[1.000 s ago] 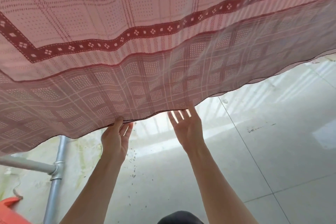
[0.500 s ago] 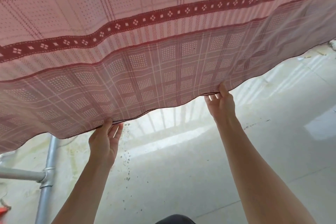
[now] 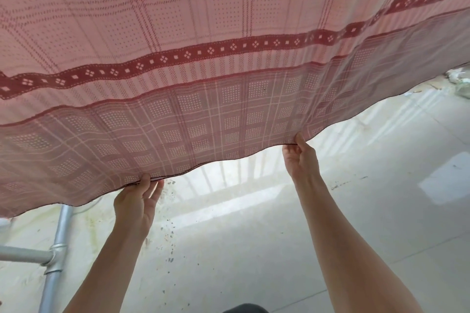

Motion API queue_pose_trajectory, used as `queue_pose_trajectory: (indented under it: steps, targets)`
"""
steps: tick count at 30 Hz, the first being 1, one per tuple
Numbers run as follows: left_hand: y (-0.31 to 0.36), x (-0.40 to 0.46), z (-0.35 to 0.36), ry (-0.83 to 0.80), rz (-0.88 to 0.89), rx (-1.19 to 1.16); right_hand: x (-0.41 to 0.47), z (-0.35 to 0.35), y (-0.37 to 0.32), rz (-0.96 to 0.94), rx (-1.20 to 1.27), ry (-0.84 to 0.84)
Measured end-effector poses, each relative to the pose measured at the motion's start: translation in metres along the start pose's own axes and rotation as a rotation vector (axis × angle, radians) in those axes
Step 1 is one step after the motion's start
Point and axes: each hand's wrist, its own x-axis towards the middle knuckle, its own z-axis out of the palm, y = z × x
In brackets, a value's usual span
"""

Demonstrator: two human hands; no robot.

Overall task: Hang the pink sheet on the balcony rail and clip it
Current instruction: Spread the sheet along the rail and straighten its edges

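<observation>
Both hands pinch the lower hem of the pink checked cotton sheet (image 3: 229,63): left hand (image 3: 137,201), right hand (image 3: 301,157). Above them the sheet is cut off, its fingers hidden behind it.

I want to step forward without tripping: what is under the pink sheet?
Under the pink sheet lie pale floor tiles with dark specks, and a metal pipe post at the left. Both hands pinch its lower edge. Whatever lies beyond the sheet is hidden.

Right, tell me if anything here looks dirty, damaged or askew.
The pink sheet looks intact, both hands pinching its hem. The floor is grubby: dark specks scattered below the left hand, and pale debris at the far right edge.
</observation>
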Motion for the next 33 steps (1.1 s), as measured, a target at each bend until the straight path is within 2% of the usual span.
queue_pose_trajectory:
  steps: [5,8,11,16,23,27,30,33]
  targets:
    - [-0.003,-0.004,0.003,0.008,-0.012,-0.021,-0.001,-0.007,-0.019,-0.017,-0.032,-0.015]
    - [-0.011,-0.006,0.011,0.013,-0.063,-0.174,-0.003,-0.011,-0.02,0.001,-0.05,-0.064]
    - [-0.025,-0.018,0.03,-0.134,-0.156,-0.256,-0.002,-0.014,-0.021,0.01,-0.072,-0.093]
    - [-0.065,-0.047,0.085,-0.415,-0.319,-0.094,-0.016,-0.027,-0.028,0.057,-0.106,-0.078]
    - [-0.116,-0.097,0.133,-0.512,-0.473,0.008,-0.048,-0.03,-0.041,0.085,-0.147,-0.032]
    - [-0.121,-0.09,0.139,-0.423,-0.408,-0.048,-0.041,-0.019,-0.05,0.053,-0.315,-0.014]
    - [-0.117,-0.076,0.143,-0.332,-0.393,-0.109,-0.028,0.0,-0.064,0.008,-0.194,-0.023]
    - [-0.11,-0.061,0.14,-0.28,-0.396,-0.117,-0.017,0.016,-0.077,-0.04,-0.139,0.039]
